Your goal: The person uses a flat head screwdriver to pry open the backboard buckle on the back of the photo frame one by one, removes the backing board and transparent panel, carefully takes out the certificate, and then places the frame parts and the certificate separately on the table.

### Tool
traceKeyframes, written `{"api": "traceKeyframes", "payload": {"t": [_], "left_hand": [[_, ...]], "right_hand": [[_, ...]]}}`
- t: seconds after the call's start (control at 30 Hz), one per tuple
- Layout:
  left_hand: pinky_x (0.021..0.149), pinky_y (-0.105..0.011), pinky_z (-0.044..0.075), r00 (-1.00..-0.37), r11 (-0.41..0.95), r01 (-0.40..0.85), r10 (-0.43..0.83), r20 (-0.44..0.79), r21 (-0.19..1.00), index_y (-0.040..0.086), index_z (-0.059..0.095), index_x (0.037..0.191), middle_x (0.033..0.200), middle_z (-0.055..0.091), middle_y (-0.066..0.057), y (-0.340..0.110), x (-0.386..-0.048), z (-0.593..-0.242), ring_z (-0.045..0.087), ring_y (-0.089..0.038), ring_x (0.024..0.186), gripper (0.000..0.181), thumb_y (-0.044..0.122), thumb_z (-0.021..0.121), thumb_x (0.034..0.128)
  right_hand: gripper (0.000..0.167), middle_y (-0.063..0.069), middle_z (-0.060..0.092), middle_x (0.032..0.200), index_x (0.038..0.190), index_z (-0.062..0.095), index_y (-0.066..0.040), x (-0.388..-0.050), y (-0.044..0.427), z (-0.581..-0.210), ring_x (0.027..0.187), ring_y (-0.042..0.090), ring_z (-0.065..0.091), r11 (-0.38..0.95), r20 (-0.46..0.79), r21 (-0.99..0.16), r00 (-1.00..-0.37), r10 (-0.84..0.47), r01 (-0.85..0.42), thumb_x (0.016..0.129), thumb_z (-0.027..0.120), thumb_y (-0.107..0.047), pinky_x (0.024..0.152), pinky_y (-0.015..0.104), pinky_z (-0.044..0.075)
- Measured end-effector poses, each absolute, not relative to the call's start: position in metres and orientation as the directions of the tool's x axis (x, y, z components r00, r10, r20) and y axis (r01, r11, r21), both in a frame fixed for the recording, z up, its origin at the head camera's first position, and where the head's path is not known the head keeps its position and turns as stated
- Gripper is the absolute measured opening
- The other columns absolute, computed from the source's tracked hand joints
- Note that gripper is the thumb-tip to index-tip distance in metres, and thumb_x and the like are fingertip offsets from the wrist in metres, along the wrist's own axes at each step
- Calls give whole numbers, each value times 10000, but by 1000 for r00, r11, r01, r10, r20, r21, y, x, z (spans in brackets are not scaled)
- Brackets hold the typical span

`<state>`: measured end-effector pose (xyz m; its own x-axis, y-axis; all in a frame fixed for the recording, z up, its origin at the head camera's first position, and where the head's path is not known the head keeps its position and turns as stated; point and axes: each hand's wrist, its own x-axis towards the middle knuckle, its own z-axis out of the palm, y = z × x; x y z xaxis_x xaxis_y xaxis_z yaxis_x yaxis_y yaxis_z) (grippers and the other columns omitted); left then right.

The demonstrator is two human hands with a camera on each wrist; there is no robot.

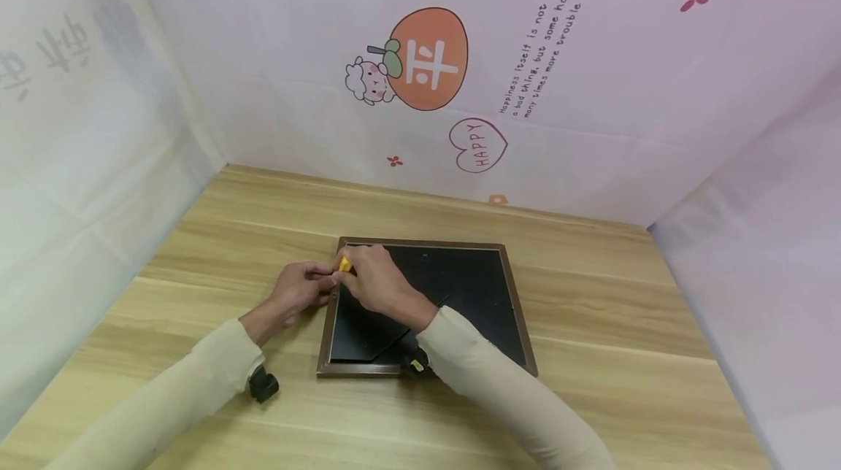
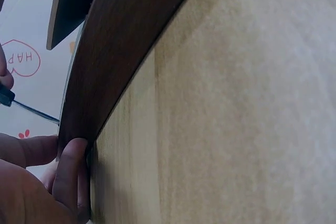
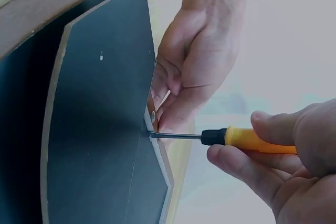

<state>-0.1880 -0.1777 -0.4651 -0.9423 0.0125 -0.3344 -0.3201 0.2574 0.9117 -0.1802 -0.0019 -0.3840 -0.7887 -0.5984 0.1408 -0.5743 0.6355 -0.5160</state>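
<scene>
A picture frame with a brown rim (image 1: 521,309) lies back side up on the table, its back covered in black board (image 1: 473,273). A black flap (image 3: 105,98) stands tilted up from that back. My right hand (image 1: 377,279) grips the yellow handle of a screwdriver (image 3: 252,139). The screwdriver's metal tip meets the inner edge of the frame's left side. On that same side, my left hand (image 1: 300,290) pinches the rim between thumb and fingers, close to the tip. In the left wrist view the handle is mostly out of sight.
Underneath is a light wood-grain table (image 1: 604,324). White cloth walls with printed drawings (image 1: 430,58) and lettering stand at the back and both sides. Black devices (image 1: 263,384) are strapped at both wrists; the right one sits over the frame's near edge.
</scene>
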Motion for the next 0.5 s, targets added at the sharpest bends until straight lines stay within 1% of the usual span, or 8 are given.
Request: {"api": "traceKeyframes", "payload": {"t": [0.17,0.3,0.4,0.5], "left_hand": [[710,-253,613,-944,246,-315,17,-329,917,-20,634,1245,1120,688,-175,-177,-189,-466,683,-95,806,298,67,619,960],[717,-251,613,-946,252,-307,22,-322,918,-26,617,1263,1125,660,-169,-178,-190,-467,675,-92,804,320,68,622,957],[718,-246,612,-947,263,-302,26,-320,916,-30,604,1277,1136,643,-167,-178,-189,-468,668,-94,812,339,77,627,956],[715,-238,609,-947,259,-306,21,-322,916,-36,601,1277,1137,637,-174,-180,-188,-469,662,-99,821,346,78,635,952]], "right_hand": [[209,20,719,951,1098,723,-99,-184,10,-387,704,50,559,670,74,-551,-829,-555,-498,943,671,-230,603,121,475],[262,20,713,962,1135,730,-113,-183,24,-387,728,92,552,711,38,-533,-853,-521,-458,925,697,-267,602,147,472],[244,29,729,1007,1107,749,-115,-180,33,-386,769,108,576,732,34,-504,-858,-513,-458,907,721,-252,643,176,504],[208,41,742,1019,1068,763,-98,-178,41,-386,792,115,603,752,24,-476,-861,-507,-456,891,740,-204,694,220,548]]}}
